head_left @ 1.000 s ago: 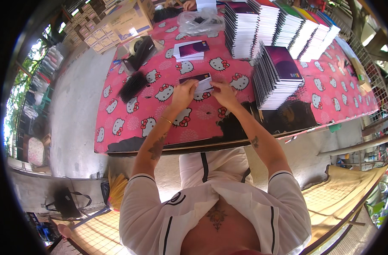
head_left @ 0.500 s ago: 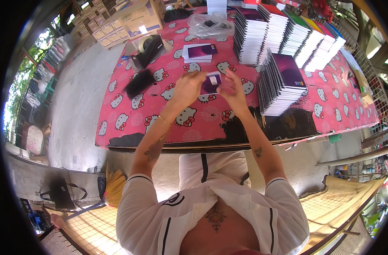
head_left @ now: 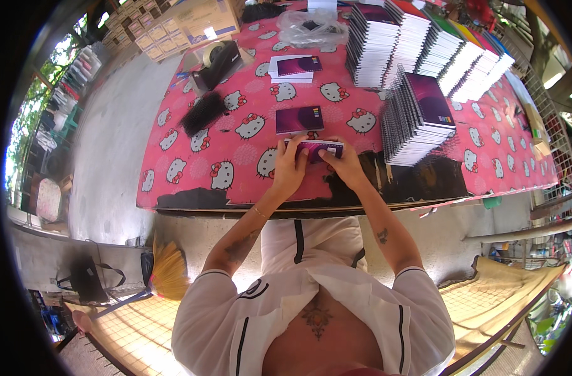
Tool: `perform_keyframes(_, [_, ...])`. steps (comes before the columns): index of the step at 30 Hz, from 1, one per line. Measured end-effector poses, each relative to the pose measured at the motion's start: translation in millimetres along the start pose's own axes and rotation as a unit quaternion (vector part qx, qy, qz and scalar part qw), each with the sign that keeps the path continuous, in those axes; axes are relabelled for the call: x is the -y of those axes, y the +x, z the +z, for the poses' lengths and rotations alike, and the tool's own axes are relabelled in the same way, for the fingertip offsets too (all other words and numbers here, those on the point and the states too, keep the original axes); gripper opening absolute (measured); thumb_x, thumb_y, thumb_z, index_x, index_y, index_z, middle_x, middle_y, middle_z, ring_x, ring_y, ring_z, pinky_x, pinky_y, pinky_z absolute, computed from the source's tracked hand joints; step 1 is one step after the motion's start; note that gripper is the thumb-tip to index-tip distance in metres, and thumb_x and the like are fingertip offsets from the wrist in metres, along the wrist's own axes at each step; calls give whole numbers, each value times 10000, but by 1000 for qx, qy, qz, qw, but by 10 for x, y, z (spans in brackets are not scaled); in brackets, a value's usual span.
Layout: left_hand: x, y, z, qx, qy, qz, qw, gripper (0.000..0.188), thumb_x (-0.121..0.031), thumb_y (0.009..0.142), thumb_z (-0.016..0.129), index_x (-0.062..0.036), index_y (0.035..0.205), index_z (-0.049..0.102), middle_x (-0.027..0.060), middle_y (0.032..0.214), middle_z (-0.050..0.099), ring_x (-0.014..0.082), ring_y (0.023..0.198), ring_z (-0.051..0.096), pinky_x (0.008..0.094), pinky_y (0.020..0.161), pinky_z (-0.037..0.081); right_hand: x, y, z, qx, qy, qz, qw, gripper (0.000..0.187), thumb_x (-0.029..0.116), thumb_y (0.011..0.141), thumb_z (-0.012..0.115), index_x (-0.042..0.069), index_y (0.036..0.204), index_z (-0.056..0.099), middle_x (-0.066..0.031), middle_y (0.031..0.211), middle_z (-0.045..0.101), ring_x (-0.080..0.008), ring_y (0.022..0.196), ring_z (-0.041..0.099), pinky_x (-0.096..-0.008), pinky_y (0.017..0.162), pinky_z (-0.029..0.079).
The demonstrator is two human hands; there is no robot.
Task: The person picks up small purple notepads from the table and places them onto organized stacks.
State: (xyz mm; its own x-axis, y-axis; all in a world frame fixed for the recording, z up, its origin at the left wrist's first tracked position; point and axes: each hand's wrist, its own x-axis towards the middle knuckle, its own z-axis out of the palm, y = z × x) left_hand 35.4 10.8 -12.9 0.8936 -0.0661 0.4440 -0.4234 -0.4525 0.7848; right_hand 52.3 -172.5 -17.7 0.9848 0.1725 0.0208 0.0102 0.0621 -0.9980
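Observation:
A purple notebook cover (head_left: 320, 146) with a white strip and a row of small holes along its far edge is between my two hands, close to the table's near edge. My left hand (head_left: 290, 166) grips its left end, and my right hand (head_left: 344, 165) holds the right end, both thumbs pressed on the purple face. Whether pages lie under it I cannot tell. Just beyond my fingers, another purple cover (head_left: 298, 119) lies flat on the pink table. Farther back, white sheets (head_left: 291, 78) carry one more purple cover (head_left: 300, 66).
A stack of spiral notebooks (head_left: 418, 119) stands right of my hands, with taller stacks (head_left: 372, 47) behind. Black spiral coils (head_left: 202, 113) and a tape dispenser (head_left: 218, 66) are on the left. A clear plastic bag (head_left: 312, 29) lies at the back, near a cardboard box (head_left: 207, 20).
Both hands have come nearer to me, from mid-table to near its front edge, and now hold the purple cover lengthwise. A purple cover now shows flat where my hands were.

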Motion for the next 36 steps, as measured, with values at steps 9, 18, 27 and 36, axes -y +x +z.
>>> perform_keyframes(9, [1050, 870, -1223, -184, 362, 90, 910, 384, -153, 909, 648, -26, 1270, 612, 191, 1134, 616, 365, 1011, 562, 456, 901, 476, -26, -33, -187, 47, -22, -7, 999, 233, 142, 911, 731, 20, 1098, 666, 9, 866, 640, -49, 745, 563, -220, 620, 472])
perform_keyframes(18, [1699, 919, -1580, -128, 525, 122, 833, 130, -107, 874, 594, -76, 999, 608, 102, 991, 607, 314, 953, 607, 444, 809, 500, -86, -12, -250, 56, -47, -57, 996, 271, 117, 940, 689, 13, 1191, 679, 12, 980, 669, -51, 851, 570, -220, 738, 481])
perform_keyframes(27, [1633, 852, -1624, -71, 501, 75, 859, 158, -194, 975, 566, -59, 1054, 581, 119, 1006, 605, 328, 934, 602, 455, 801, 494, -47, -46, -218, 73, -27, -33, 996, 303, 103, 944, 677, 5, 1230, 667, 6, 1013, 676, -62, 886, 579, -225, 781, 488])
perform_keyframes(36, [659, 502, -956, -90, 210, 123, 966, 116, -86, 967, 599, -38, 1072, 585, 154, 893, 659, 399, 749, 633, 470, 640, 512, -48, -53, -173, 64, -43, -90, 993, 278, 101, 965, 651, 39, 1235, 666, 23, 920, 644, -36, 773, 532, -217, 682, 458])
